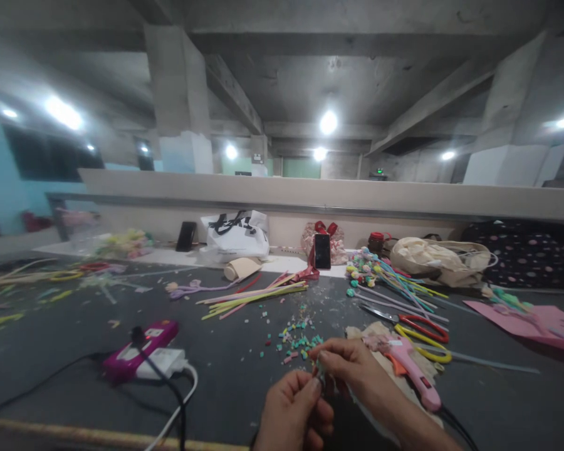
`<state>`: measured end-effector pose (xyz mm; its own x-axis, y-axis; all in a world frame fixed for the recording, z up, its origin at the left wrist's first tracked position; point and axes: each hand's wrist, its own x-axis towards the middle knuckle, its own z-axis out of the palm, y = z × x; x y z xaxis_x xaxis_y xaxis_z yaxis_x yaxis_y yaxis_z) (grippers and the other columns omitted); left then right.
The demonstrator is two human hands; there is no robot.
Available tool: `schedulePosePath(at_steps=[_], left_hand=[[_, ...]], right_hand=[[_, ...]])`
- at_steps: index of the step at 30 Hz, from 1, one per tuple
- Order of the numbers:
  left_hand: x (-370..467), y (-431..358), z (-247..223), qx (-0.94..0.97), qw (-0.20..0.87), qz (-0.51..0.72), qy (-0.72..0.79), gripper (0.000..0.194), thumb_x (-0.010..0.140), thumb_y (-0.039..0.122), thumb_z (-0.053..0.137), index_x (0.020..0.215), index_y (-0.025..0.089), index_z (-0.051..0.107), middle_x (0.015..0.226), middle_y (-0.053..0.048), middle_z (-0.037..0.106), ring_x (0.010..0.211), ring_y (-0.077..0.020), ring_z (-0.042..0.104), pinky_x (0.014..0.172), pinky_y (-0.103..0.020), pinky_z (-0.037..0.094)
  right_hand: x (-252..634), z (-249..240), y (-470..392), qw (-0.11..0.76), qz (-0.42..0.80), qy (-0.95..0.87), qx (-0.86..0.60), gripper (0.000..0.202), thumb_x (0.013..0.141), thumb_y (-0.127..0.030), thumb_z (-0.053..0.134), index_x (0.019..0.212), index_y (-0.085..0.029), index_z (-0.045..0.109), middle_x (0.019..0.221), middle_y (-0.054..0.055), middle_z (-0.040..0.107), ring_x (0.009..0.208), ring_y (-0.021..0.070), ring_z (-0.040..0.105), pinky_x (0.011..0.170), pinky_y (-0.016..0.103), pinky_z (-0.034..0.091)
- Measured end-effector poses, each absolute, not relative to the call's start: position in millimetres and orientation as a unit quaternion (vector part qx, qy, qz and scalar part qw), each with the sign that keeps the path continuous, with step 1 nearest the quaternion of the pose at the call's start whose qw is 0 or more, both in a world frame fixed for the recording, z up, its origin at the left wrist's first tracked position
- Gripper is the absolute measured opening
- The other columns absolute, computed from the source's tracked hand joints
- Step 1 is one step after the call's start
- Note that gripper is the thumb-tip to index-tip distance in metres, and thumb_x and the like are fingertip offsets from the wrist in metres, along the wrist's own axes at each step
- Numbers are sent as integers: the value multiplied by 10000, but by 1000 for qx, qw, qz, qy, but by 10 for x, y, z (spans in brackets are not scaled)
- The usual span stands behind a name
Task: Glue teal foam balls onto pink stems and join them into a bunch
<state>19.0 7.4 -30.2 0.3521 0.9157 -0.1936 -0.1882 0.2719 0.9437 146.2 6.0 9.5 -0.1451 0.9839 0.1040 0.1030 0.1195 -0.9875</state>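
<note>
My left hand (292, 408) and my right hand (360, 371) meet low in the centre, fingertips pinched together. Between them is a small pale green piece (320, 371), mostly covered by the fingers, so its kind is unclear. Just beyond the fingers lie many tiny green, pink and yellow bits (297, 338), scattered over the dark table. To the right of my right hand a pink hot glue gun (416, 373) rests on a crumpled beige cloth (380, 335). Behind the glue gun are red-handled scissors (423, 327) and yellow-handled scissors (427, 347).
Pastel strips (254, 297) lie mid-table, and stems with colourful balls (364, 266) lie beyond the scissors. A purple power strip (143, 351) with a white plug and cables sits at left. A phone (322, 252), white bag (237, 237) and low partition (310, 191) stand at the back.
</note>
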Motion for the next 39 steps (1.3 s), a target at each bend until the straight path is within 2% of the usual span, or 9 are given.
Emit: schedulePosePath(at_steps=[3, 6, 11, 17, 22, 39], left_hand=[[184, 68, -279, 442, 700, 403, 391, 357, 579, 491, 591, 649, 159, 478, 426, 39, 551, 341, -61, 467, 308, -129, 243], [178, 66, -269, 437, 704, 408, 384, 359, 555, 483, 617, 630, 164, 471, 426, 36, 555, 341, -58, 455, 310, -130, 236], [175, 68, -260, 436, 697, 413, 392, 399, 479, 490, 665, 635, 155, 516, 433, 31, 561, 392, -73, 482, 339, -138, 270], [191, 61, -275, 440, 693, 401, 406, 380, 490, 474, 668, 640, 157, 522, 409, 44, 553, 351, -57, 438, 347, -145, 275], [201, 65, -320, 439, 706, 384, 401, 357, 529, 470, 649, 625, 160, 500, 407, 40, 555, 364, -61, 465, 338, -130, 249], [187, 41, -307, 426, 732, 379, 374, 344, 534, 458, 652, 610, 164, 489, 412, 37, 563, 361, -65, 494, 333, -119, 267]], right_hand=[[1523, 70, 69, 494, 478, -561, -462, 367, 779, -430, 449, 903, -135, 628, 571, 7, 573, 432, 75, 464, 371, 167, 294], [1594, 11, 103, 521, 520, -509, -445, 385, 781, -447, 434, 889, -132, 628, 670, 34, 594, 503, 104, 532, 379, 173, 321], [1695, -129, 123, 512, 541, -525, -413, 303, 720, -370, 548, 875, -127, 643, 495, -23, 521, 405, 63, 446, 362, 152, 290], [1722, -98, 53, 516, 511, -570, -385, 267, 623, -255, 619, 872, -170, 658, 672, -1, 583, 461, 58, 439, 399, 160, 319], [1693, 14, 4, 504, 505, -587, -383, 187, 627, -211, 619, 799, -169, 676, 664, -28, 489, 480, 50, 434, 417, 165, 323], [1701, -101, 99, 526, 474, -612, -352, 80, 647, -198, 633, 695, -155, 681, 653, -21, 494, 454, 43, 421, 395, 163, 299]])
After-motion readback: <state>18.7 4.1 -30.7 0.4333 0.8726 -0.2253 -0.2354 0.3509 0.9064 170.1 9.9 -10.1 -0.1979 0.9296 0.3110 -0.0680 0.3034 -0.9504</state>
